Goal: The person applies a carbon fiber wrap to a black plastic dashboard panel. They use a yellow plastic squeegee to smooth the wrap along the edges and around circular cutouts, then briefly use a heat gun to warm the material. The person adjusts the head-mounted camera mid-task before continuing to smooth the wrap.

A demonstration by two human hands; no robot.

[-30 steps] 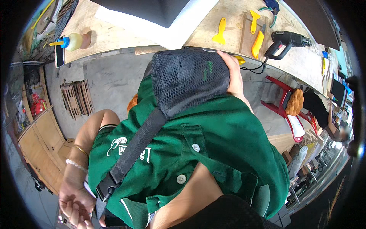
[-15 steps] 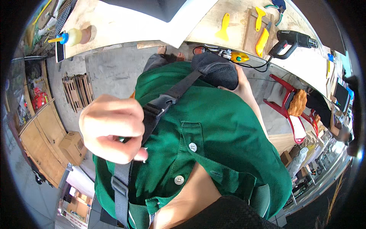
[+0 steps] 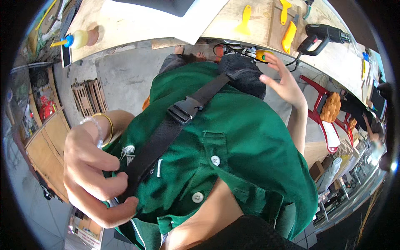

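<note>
A black strap (image 3: 156, 146) with a plastic buckle (image 3: 183, 109) runs diagonally across my green shirt (image 3: 250, 141). At the lower left, my left hand (image 3: 96, 175) has its fingers curled onto the strap's lower part, a bracelet and a bead band at its wrist. My right hand (image 3: 283, 83) is raised at the right, thumb and fingers apart and holding nothing, just beside a black mesh bag (image 3: 241, 71) at the upper end of the strap. The bag hangs by my waist, partly behind the shirt.
The wooden workbench (image 3: 104, 12) ahead carries yellow scrapers (image 3: 246, 21), a yellow knife (image 3: 289, 37), a black heat gun (image 3: 325, 39) and a bottle (image 3: 79, 38). A red chair (image 3: 314, 106) and a person (image 3: 371, 129) are at right, stacked wooden pieces (image 3: 87, 93) at left.
My left hand came up from the lower left onto the strap and has since shifted down and left. The bag sits lower, farther from the camera. My right hand released it and lifted, fingers spread.
</note>
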